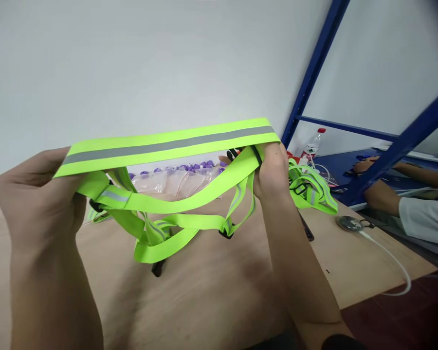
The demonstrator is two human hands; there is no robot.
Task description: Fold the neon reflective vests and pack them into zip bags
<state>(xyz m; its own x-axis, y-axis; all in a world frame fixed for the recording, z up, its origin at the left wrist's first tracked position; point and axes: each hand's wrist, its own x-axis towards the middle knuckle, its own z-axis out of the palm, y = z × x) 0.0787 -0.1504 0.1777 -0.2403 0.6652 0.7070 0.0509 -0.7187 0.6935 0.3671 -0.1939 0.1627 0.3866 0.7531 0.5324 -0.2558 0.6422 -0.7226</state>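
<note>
Between my two hands a neon-yellow reflective vest [171, 146] made of elastic straps is stretched above the table. Its top band, with a grey stripe, runs nearly level. My left hand [40, 189] is closed around the band's left end. At the other end my right hand [273, 167] grips the band, its fingers partly hidden behind the strap. Looser straps with black buckles hang below, and a black clip [158, 268] dangles lowest. Right of my right hand lies a heap of similar neon straps [314, 187].
Clear plastic bags [178, 181] and several purple pieces [204, 166] lie along the wall. At the right are a bottle with a red cap [312, 145], a round device [350, 223] with a white cable, and a blue metal frame [394, 146]. Beyond it, another person's hand [365, 165] works.
</note>
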